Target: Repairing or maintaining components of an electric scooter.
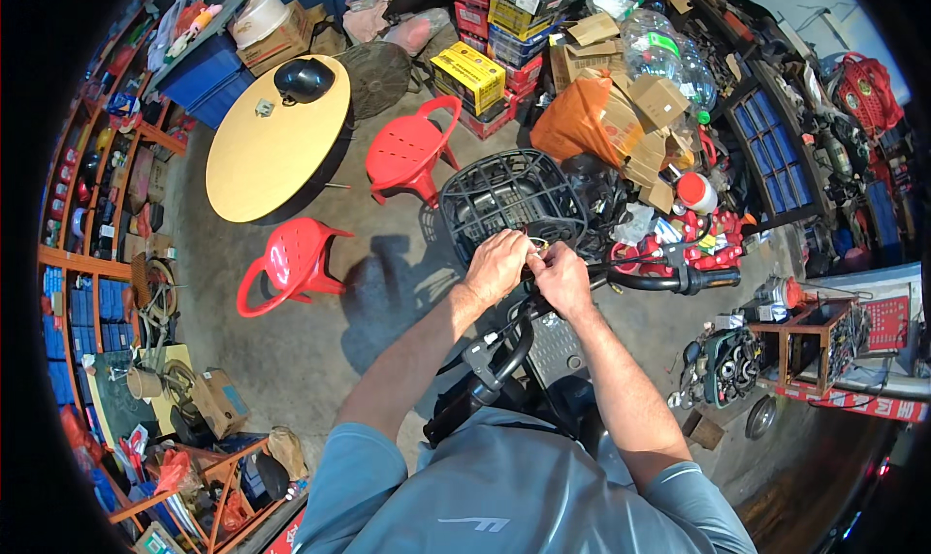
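My left hand (497, 266) and my right hand (561, 278) meet fingertip to fingertip over the middle of the handlebar (519, 348) of an electric bike or scooter. Both are closed in a pinch. Between them a short bit of thin pale wire (537, 245) shows; its ends are hidden by the fingers. Just beyond the hands is the bike's black basket (509, 200). The right grip (713, 280) and the left grip (454, 416) stick out to either side, untouched. Below my wrists lies the grey footboard (558, 348).
Two red plastic chairs (296, 263) and a round yellow table (276, 137) with a black helmet (304, 79) stand left. Boxes, an orange bag (579, 120) and bottles pile up beyond the basket. Shelves (87, 263) line the left; engine parts (727, 365) lie right.
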Available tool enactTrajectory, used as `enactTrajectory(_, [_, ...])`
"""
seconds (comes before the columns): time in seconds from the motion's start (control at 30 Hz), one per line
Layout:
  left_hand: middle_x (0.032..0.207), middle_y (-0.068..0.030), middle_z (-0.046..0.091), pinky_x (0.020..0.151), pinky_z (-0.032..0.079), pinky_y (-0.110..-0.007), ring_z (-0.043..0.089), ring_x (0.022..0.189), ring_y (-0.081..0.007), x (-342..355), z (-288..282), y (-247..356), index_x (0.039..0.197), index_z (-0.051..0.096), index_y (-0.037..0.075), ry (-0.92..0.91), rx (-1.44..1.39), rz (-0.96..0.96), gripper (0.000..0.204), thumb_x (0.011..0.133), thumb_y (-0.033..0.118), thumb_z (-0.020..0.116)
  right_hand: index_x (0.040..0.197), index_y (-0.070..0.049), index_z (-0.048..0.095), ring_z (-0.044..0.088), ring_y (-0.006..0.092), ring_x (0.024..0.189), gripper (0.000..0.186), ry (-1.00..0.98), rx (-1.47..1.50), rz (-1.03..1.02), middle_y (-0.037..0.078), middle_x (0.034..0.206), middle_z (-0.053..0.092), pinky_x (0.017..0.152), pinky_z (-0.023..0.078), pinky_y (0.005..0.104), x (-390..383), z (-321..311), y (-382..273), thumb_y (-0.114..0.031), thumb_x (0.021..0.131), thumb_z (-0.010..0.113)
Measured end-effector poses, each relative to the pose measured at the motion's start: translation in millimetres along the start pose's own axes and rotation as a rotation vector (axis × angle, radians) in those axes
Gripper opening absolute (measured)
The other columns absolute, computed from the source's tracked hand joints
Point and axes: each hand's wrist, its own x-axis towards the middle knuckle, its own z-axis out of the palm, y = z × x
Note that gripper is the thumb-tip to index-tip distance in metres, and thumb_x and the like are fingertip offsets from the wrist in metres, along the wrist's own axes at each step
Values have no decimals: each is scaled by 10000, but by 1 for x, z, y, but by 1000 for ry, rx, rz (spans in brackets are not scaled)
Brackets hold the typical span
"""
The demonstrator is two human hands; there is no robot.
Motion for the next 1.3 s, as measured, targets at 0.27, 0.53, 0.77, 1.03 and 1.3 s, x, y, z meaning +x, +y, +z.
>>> enactTrajectory(0.27, [868, -123, 598, 787, 509, -432, 605, 869, -339, 3, 3, 0, 885, 561, 30, -20, 5, 29, 142, 770, 35, 644, 851, 12, 604, 677, 300, 676, 319, -23, 113, -3, 177, 726, 673, 628, 526, 408, 12, 13, 30, -287, 854, 714])
enactTrajectory(0.53, [860, -123, 590, 764, 511, -423, 598, 866, -330, 1, 6, -2, 875, 565, 26, -17, 0, 16, 136, 779, 59, 656, 877, 0, 615, 700, 319, 726, 293, -21, 65, 54, 193, 747, 681, 662, 536, 413, 6, 11, 16, -269, 835, 724])
enactTrajectory(0.77, [862, -125, 589, 764, 512, -424, 599, 869, -332, 0, 4, -4, 875, 569, 27, -42, 15, 19, 115, 796, 64, 645, 857, -3, 590, 695, 340, 720, 279, -182, 372, 165, 182, 731, 678, 662, 531, 426, 11, 6, 23, -243, 825, 729])
enactTrajectory(1.03, [859, -121, 594, 760, 511, -424, 603, 871, -328, 4, 1, 1, 890, 574, 34, -37, 13, 11, 120, 809, 70, 655, 823, -5, 570, 655, 204, 549, 223, 93, 113, -24, 106, 623, 645, 563, 509, 366, 4, 17, 26, -183, 863, 698])
enactTrajectory(1.3, [906, -128, 643, 773, 536, -393, 656, 870, -293, -2, -1, -4, 967, 569, 35, -28, -191, -204, 145, 850, 41, 654, 842, -5, 545, 646, 178, 556, 204, -43, 506, 118, 98, 672, 648, 540, 505, 338, 3, 5, 24, -146, 871, 690])
